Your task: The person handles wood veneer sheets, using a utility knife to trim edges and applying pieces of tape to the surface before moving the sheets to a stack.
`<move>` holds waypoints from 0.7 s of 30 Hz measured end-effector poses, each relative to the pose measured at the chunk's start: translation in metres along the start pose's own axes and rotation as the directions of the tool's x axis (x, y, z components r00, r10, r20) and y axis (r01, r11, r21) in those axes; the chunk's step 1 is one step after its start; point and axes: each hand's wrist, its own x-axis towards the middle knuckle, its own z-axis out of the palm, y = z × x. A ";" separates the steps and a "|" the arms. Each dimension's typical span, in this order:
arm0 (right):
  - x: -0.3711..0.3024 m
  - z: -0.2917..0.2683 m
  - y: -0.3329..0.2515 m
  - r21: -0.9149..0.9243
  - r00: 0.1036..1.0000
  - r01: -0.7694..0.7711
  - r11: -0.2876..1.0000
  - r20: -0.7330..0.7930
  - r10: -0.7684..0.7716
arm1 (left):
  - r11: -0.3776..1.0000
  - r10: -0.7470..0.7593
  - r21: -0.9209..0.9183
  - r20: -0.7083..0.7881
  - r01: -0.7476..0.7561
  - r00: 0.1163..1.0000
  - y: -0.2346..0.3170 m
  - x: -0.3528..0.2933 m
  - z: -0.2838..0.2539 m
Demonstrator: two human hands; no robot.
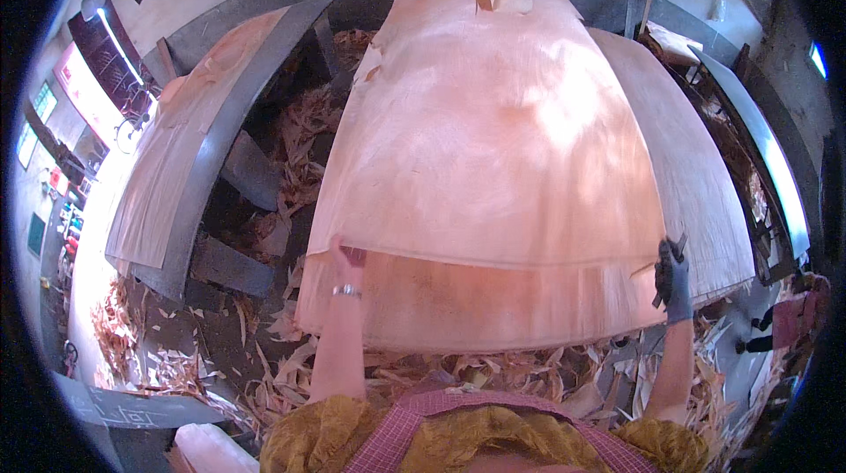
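The fingers of the left hand (347, 254) and gloved right hand (675, 284) grasp near corners of the top sheet (476, 147) over the lower sheet (485, 307), apparently positioning it, which next calls for level handling.

A tube lamp (120, 46) glows at left, a person (793, 311) at far right.

You reached ahead with both arms well apart, your left forearm (337, 345) and right forearm (673, 365) bare. Your left hand (349, 254) was ungloved, its fingers bent in a grip, with a silvery band (347, 291) around the wrist. Your right hand (673, 279) wore a dark glove (679, 295) and sat about level with the left, its finger pose too indistinct to tell.
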 end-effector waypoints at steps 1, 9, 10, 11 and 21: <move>-0.011 0.009 0.000 -0.049 0.999 0.039 0.998 0.006 -0.038 | 0.991 -0.058 -0.121 0.023 0.060 0.998 0.007 -0.014 -0.008; -0.018 0.007 0.064 -0.109 1.000 0.002 0.994 -0.002 -0.002 | 0.989 0.117 0.080 0.069 -0.122 0.991 0.023 0.026 -0.095; -0.025 -0.004 0.079 -0.119 0.999 0.008 0.993 -0.049 -0.014 | 0.998 0.011 0.066 0.110 -0.018 0.994 0.015 0.019 -0.088; -0.026 -0.002 0.092 -0.139 0.998 -0.002 0.990 -0.068 -0.007 | 0.997 -0.069 0.054 0.139 0.062 0.988 0.017 0.015 -0.087; -0.018 0.090 0.125 -0.159 0.996 -0.092 0.983 0.007 0.094 | 0.918 0.313 0.278 -0.069 -0.283 0.947 0.028 0.180 -0.100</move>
